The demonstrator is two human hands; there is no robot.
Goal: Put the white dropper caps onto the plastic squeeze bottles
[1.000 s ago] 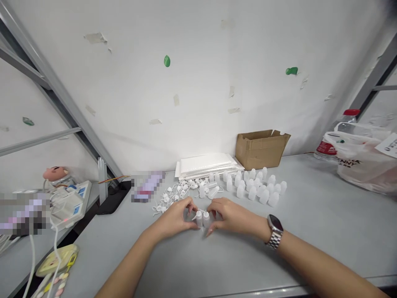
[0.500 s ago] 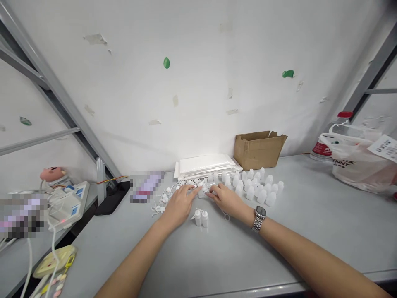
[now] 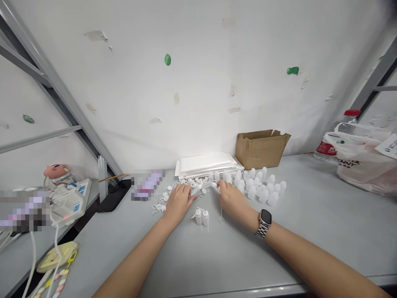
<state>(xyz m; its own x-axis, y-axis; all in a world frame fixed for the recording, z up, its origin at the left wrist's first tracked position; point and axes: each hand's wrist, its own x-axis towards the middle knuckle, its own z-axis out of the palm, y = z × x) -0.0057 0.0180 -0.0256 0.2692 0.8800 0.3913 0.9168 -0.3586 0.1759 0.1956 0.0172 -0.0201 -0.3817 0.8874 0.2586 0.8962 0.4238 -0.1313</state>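
The left hand (image 3: pixel 181 202) has a narrow grip on a small translucent squeeze bottle (image 3: pixel 195 190), just above the surface (image 3: pixel 248 256); its long axis slants up and rightward, towards the right hand (image 3: pixel 231 200). Which end carries the neck is too small to tell. The right grip is narrow, pinching a ring-ended cap strap (image 3: pixel 221 217) that trails towards the wearer. Nearer, two capped dropper bottles (image 3: pixel 205 218) stand upright side by side, axes vertical, nozzles up.

Plastic bag (image 3: pixel 359 169) – red-capped bottle (image 3: pixel 327 148) beside it
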